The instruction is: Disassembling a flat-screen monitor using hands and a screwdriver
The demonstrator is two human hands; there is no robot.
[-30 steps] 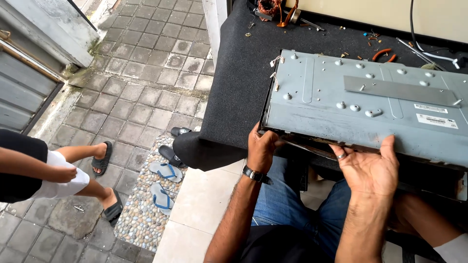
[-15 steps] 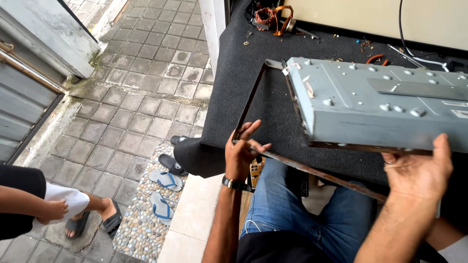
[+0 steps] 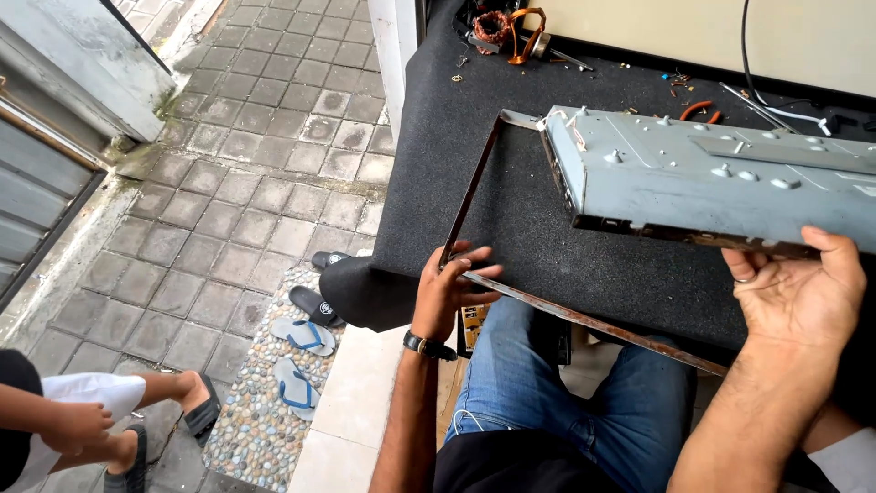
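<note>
My left hand [image 3: 450,290] grips the near left corner of a thin rusty metal frame [image 3: 471,185] that lies over a black carpeted table [image 3: 511,228]. My right hand [image 3: 796,294] holds up the near edge of a grey sheet-metal chassis [image 3: 703,178], tilted above the table and apart from the frame. The frame's long near bar [image 3: 593,322] runs across my lap in blue jeans. A black watch sits on my left wrist.
A copper coil part [image 3: 495,26], orange-handled pliers [image 3: 698,110] and a white cable [image 3: 776,100] lie at the table's back. Sandals [image 3: 301,336] rest on a pebble strip. Another person's legs and hand [image 3: 78,424] are at the lower left on grey paving.
The chassis has lifted off the frame and shifted right. My left hand has moved from the chassis edge to the frame's corner. The other person has stepped further left and down.
</note>
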